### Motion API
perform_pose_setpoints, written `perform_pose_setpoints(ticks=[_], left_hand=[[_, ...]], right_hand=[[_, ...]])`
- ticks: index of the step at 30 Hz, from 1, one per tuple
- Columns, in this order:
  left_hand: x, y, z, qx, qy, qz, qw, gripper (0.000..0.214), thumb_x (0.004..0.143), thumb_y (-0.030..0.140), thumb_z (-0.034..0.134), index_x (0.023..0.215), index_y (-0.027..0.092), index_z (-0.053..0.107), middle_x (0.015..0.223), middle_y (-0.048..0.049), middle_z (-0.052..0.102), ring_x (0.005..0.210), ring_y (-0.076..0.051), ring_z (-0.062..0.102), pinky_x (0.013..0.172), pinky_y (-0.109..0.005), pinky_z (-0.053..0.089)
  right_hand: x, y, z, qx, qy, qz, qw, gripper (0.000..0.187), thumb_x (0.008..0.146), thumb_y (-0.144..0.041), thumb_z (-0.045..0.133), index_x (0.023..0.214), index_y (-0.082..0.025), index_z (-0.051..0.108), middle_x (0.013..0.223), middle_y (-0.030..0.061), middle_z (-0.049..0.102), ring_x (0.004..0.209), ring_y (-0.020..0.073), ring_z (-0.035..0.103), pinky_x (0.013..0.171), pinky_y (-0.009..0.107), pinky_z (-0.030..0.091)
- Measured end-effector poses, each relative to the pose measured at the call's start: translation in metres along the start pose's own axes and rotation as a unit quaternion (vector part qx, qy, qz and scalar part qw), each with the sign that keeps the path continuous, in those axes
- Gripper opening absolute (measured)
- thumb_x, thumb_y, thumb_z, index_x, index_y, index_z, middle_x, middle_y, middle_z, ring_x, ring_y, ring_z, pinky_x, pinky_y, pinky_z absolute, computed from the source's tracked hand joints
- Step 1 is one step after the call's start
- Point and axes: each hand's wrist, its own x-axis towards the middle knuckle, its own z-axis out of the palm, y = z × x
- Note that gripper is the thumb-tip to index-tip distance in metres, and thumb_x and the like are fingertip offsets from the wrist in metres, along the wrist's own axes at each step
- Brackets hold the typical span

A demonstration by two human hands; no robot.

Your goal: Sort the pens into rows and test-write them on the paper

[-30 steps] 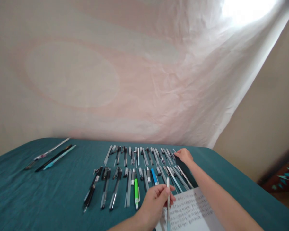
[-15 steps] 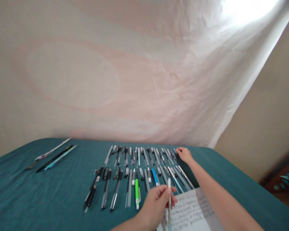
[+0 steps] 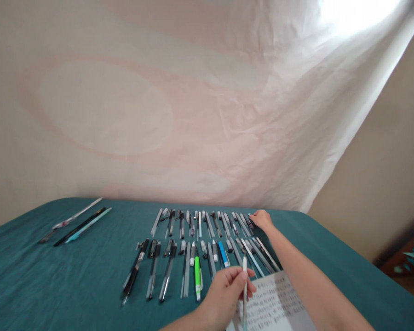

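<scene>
My left hand (image 3: 224, 294) pinches a slim white pen (image 3: 244, 287) upright between thumb and fingers, over a sheet of handwritten paper (image 3: 272, 299). My right hand (image 3: 262, 219) reaches to the right end of the back row of pens (image 3: 209, 224). Its fingertips are closed there against a small dark piece; whether they grip it is too small to tell. Nearer lies a front row, with a bright green pen (image 3: 198, 278), a blue-capped pen (image 3: 223, 254) and several clear and black pens (image 3: 168, 273). Short caps lie beside many of the pens.
On the left of the dark green cloth-covered table (image 3: 83, 285) lie a white pen (image 3: 77, 214), a black pen (image 3: 79, 227) and a light blue pen (image 3: 89, 225). A pale hanging sheet (image 3: 193, 115) stands behind the table's back edge.
The view has shifted very slightly. My right hand has moved a little left at the end of the back row. My left hand still holds the white pen.
</scene>
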Motion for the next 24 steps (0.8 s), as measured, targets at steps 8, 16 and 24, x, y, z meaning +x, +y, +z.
perform_pose_setpoints(ticks=[8, 16, 24], left_hand=[[0.001, -0.002, -0.001, -0.002, -0.003, 0.004, 1.0, 0.041, 0.074, 0.045, 0.051, 0.09, 0.008, 0.059, 0.067, -0.0038, 0.058, 0.055, -0.008, 0.042, 0.055, -0.021, 0.03], [0.0, 0.002, 0.0, -0.02, 0.001, 0.009, 1.0, 0.04, 0.075, 0.044, 0.05, 0.091, 0.009, 0.058, 0.067, -0.0031, 0.057, 0.057, -0.009, 0.043, 0.058, -0.022, 0.032], [0.0, 0.006, -0.002, -0.049, 0.031, 0.046, 0.997, 0.038, 0.079, 0.043, 0.045, 0.094, 0.01, 0.058, 0.071, -0.0039, 0.056, 0.062, -0.01, 0.046, 0.062, -0.023, 0.034]], right_hand=[[-0.009, -0.008, -0.011, 0.067, -0.023, 0.008, 0.997, 0.028, 0.083, -0.028, 0.049, 0.108, -0.016, 0.051, 0.109, 0.0071, 0.052, 0.093, 0.0182, 0.054, 0.077, 0.036, 0.046], [-0.049, -0.015, -0.041, 0.227, -0.062, -0.021, 0.972, 0.026, 0.084, -0.03, 0.047, 0.103, -0.013, 0.054, 0.103, 0.008, 0.056, 0.085, 0.0166, 0.056, 0.072, 0.032, 0.047], [-0.149, -0.043, -0.065, 0.399, -0.27, -0.121, 0.868, 0.039, 0.074, -0.049, 0.051, 0.079, -0.012, 0.063, 0.076, 0.0074, 0.065, 0.057, 0.0096, 0.055, 0.047, 0.019, 0.037]])
